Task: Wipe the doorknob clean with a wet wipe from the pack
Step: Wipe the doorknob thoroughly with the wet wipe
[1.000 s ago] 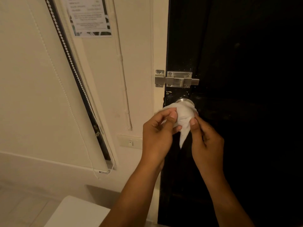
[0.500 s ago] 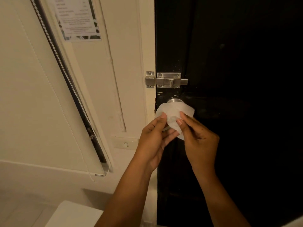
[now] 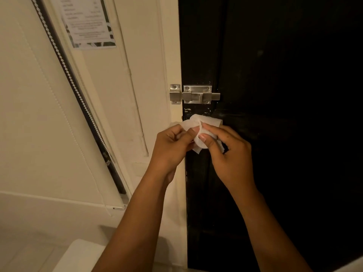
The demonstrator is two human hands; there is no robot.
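Dark door point(image 3: 275, 134) fills the right side. Both hands meet mid-frame: left hand point(image 3: 172, 146) and right hand point(image 3: 229, 154) pinch the wet wipe point(image 3: 208, 121), wrapped over the hidden doorknob just beyond the fingertips, under the latch point(image 3: 194, 94).

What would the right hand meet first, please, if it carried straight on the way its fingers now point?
Most likely the wet wipe itself: the right hand already pinches it, its fingers pointing up and left. Just behind that sit the left hand and, presumably, the covered doorknob, though depth is unclear.
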